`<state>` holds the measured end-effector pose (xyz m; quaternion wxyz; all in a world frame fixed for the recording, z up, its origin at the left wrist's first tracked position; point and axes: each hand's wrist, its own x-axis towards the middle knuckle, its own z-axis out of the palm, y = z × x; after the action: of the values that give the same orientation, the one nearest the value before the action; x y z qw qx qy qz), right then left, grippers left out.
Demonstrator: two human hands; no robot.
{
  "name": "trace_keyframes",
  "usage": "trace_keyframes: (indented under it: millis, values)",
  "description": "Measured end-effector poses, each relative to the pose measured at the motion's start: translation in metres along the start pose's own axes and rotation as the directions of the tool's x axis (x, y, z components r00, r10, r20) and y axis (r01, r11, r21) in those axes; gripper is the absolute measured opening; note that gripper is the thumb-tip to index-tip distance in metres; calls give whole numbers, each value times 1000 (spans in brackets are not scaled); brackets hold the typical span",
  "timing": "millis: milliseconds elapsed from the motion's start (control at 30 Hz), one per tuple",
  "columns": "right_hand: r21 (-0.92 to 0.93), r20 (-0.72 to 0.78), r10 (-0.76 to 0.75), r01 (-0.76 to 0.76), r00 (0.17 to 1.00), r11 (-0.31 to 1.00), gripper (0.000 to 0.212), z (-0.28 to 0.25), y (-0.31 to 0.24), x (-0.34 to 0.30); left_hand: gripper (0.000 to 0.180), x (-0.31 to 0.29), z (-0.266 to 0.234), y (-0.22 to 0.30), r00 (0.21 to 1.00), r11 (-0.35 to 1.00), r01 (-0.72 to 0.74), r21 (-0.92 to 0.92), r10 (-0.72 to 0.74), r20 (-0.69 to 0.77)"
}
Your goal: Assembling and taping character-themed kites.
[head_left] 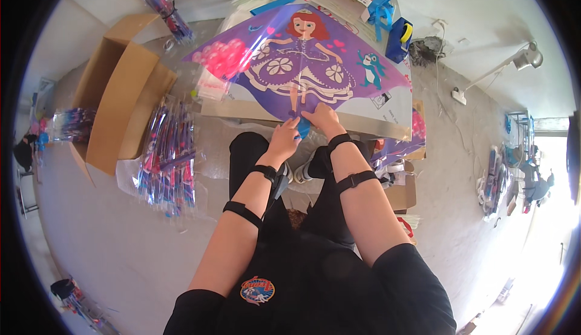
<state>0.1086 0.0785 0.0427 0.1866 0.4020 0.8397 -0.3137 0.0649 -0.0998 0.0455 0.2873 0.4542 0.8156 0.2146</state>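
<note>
A purple kite (pixel 284 87) printed with a red-haired princess figure lies spread flat in front of me, its lower tip toward me. My left hand (pixel 284 140) has its fingers closed at that lower tip, beside a small blue piece (pixel 303 128). Just right of it, my right hand (pixel 323 119) pinches the kite's lower edge. The two hands are close together, and the undersides of the fingers are hidden. Beneath the kite is a cardboard-edged work surface (pixel 254 111) with printed white sheeting on it.
An open cardboard box (pixel 121 99) stands on the floor at left, beside a pile of plastic-wrapped kites (pixel 166 159). Blue ribbon (pixel 380 14) and a blue tape dispenser (pixel 398 39) sit at the surface's far right. A lamp (pixel 525 58) and trailing cord are farther right.
</note>
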Motion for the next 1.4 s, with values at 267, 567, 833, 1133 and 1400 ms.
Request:
trace_keyframes:
  millis: [267, 567, 833, 1133, 1400]
  values:
    - [91, -64, -8, 14, 998, 996, 52, 6, 8, 2, 28, -15, 0, -6, 911, 441, 267, -857, -405, 76]
    - [914, -54, -316, 174, 947, 366, 18, 43, 0, -81, 30, -33, -17, 3, 890, 533, 223, -816, -452, -52]
    - [948, -81, -337, 176, 938, 264, 11, 53, -3, -110, 29, -44, -25, 10, 914, 768, 298, -567, -402, -64]
    - [944, -92, -228, 158, 969, 288, 9, 55, 9, -106, 26, -56, -27, 18, 949, 641, 248, -726, -311, 51]
    - [960, -84, -83, 103, 993, 259, 10, 63, 1, -102, 33, -53, 6, -10, 887, 162, 248, -955, -435, 157]
